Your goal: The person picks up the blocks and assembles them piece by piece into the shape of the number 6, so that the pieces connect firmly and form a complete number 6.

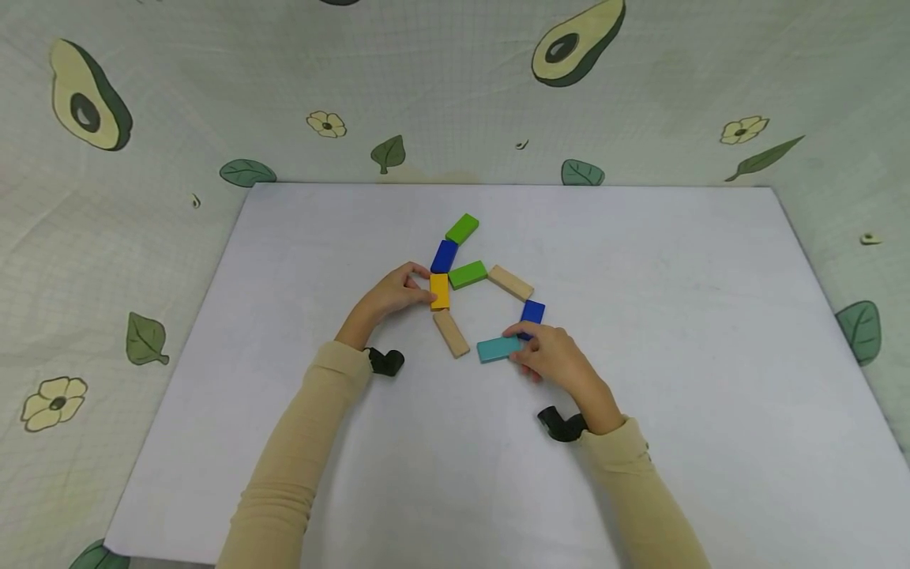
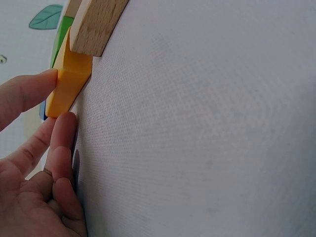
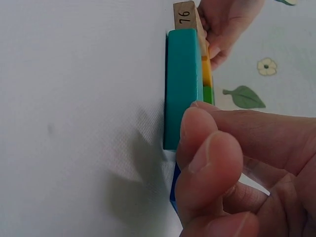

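My left hand [image 1: 393, 292] holds a yellow block [image 1: 440, 292], its thumb and a finger at the block's left side. My right hand [image 1: 556, 358] pinches the right end of a teal block [image 1: 498, 349] lying flat on the table. Below the yellow block, a plain wooden block [image 1: 451, 333] slants toward the teal one, with a gap between them. A blue block [image 1: 532, 316], partly covered by my right fingers, adjoins the teal block's right end. Another wooden block [image 1: 510, 282] and a green block [image 1: 468, 274] continue the ring up to the yellow block.
Above the yellow block, a second blue block [image 1: 445, 257] and a second green block [image 1: 462, 228] form a slanting tail. The white tabletop [image 1: 711, 332] spreads around them. Patterned cloth [image 1: 455, 95] hangs behind its far edge. Black wrist-worn pieces [image 1: 564, 425] stick out beside the sleeves.
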Tool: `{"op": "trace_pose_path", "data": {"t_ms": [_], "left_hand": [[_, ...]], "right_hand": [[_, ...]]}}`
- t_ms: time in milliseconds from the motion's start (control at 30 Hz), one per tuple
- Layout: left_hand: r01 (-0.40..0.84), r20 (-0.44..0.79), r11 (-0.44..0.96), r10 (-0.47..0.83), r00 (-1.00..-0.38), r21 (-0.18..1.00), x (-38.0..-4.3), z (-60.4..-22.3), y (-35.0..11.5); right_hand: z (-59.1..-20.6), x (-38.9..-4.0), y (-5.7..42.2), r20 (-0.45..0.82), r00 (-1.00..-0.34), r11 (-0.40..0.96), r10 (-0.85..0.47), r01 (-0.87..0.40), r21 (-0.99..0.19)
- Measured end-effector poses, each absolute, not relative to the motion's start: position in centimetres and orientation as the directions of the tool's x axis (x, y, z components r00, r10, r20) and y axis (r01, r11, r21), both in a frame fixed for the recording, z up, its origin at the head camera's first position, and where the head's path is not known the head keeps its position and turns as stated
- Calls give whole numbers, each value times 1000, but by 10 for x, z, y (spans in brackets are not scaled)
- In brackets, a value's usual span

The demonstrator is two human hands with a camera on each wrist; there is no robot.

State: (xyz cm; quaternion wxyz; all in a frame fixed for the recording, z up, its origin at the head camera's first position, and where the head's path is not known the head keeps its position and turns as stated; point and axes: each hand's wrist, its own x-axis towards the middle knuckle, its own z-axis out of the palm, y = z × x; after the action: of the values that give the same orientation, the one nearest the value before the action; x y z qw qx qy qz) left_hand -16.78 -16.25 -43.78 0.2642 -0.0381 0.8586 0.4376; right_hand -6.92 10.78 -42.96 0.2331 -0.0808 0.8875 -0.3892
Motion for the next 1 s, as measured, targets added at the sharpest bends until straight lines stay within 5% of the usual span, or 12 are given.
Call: {"op": "trace_pose_path", "data": {"t_ms": [1000], "left_hand": [[-307,-496,617,158,-854,725,-167,-437,-161]], "right_hand": [[-427,-68,110,-339,-873,674,-351,15,-738]]}}
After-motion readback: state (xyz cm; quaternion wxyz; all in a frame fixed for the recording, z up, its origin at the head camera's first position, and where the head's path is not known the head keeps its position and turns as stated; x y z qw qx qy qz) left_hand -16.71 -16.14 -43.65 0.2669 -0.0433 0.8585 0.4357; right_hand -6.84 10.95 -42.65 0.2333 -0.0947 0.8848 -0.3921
